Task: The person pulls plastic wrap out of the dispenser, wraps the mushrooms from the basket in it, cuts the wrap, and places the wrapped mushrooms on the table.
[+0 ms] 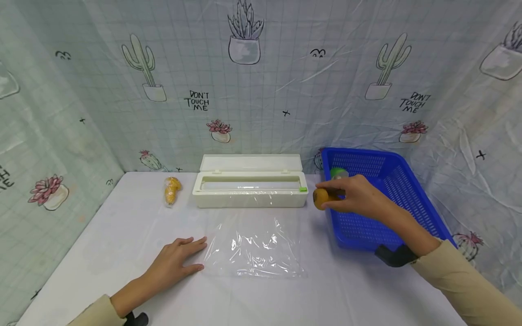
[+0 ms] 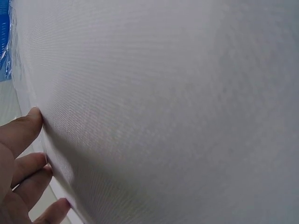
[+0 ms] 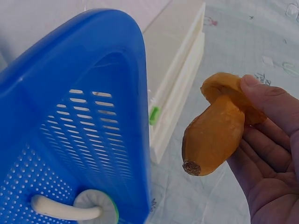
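My right hand point(image 1: 359, 197) pinches a yellow-brown mushroom point(image 3: 215, 133) by its cap, over the near left rim of the blue basket; the thick stem with a dark base points away from the palm. On the white table, my left hand point(image 1: 175, 262) rests with fingers extended, fingertips at the left edge of a sheet of clear cling film point(image 1: 254, 246). That sheet runs forward from a white cling film dispenser point(image 1: 248, 199), whose lid point(image 1: 250, 163) stands raised. A green slide cutter point(image 1: 303, 189) sits at the dispenser's right end.
Inside the blue basket point(image 1: 424, 199) at the right lies another mushroom with a white stem point(image 3: 65, 210) and a green-edged cap point(image 3: 100, 207). A film-wrapped yellow mushroom point(image 1: 171, 191) lies on the table's far left. A patterned curtain point(image 1: 261, 104) hangs behind the table and along its sides.
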A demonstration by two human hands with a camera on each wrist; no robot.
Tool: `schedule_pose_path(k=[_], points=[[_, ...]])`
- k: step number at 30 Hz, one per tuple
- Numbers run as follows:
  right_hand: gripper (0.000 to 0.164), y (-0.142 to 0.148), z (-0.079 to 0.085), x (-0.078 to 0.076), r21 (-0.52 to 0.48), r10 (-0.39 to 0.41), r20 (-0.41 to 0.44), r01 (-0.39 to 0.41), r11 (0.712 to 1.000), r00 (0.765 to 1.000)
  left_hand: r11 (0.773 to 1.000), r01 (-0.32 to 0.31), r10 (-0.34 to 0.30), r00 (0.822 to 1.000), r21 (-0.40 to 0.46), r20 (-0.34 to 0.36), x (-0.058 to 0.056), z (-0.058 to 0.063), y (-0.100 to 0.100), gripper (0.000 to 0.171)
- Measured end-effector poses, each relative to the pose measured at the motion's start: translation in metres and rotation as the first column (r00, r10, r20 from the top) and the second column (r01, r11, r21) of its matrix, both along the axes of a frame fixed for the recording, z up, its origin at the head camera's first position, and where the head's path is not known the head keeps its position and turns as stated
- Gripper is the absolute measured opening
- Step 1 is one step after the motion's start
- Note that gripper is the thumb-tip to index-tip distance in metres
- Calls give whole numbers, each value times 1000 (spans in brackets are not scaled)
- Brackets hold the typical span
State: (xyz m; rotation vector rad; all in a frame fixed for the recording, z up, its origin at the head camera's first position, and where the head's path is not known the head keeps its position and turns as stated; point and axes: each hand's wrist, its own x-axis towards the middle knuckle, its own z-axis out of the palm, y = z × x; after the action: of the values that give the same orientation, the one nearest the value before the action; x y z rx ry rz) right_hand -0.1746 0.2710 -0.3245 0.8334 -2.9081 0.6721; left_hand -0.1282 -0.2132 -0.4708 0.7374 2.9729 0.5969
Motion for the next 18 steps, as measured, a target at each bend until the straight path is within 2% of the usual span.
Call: schedule_pose_path(k=[8, 15, 18], points=[[46, 0, -3, 2, -5, -3, 15, 4, 1000, 1000, 1000, 9, -9, 1000, 13, -20, 0, -2, 0, 57], [45, -6, -6, -2, -41, 42, 1, -42, 998, 999, 999, 7, -6, 998, 33, -56, 2, -4, -2, 56], [44, -8, -8, -3, -57, 36, 9, -36, 998, 999, 999, 10, -8, 998, 42, -57, 1, -4, -2, 56]])
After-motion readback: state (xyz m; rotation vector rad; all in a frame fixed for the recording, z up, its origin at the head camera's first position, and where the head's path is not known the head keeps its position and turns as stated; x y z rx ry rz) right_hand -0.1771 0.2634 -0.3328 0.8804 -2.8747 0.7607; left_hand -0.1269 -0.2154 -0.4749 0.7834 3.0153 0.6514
